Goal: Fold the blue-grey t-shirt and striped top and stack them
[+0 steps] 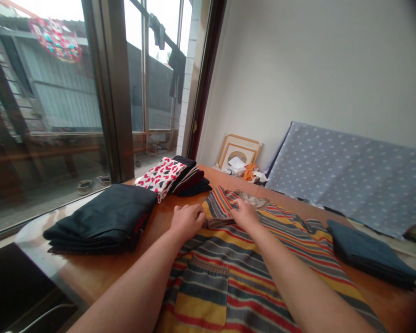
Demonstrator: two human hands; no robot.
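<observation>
L hand (187,219) & R hand (244,213) pinch striped shirt (251,252) at collar (222,203) — prob. to steady it; shirt's spread mid table (161,231), dark pile (104,217) left, blue pile (370,254) right — prob. for room.

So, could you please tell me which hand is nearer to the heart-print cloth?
Left: the left hand is right of the heart-print cloth, nearer the camera; the right hand is farther right.

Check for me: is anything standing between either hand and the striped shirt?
Nothing visible is. The left hand and right hand are both at the upper part of the striped shirt. The dark folded stack and the folded blue garment lie off to either side.
</observation>
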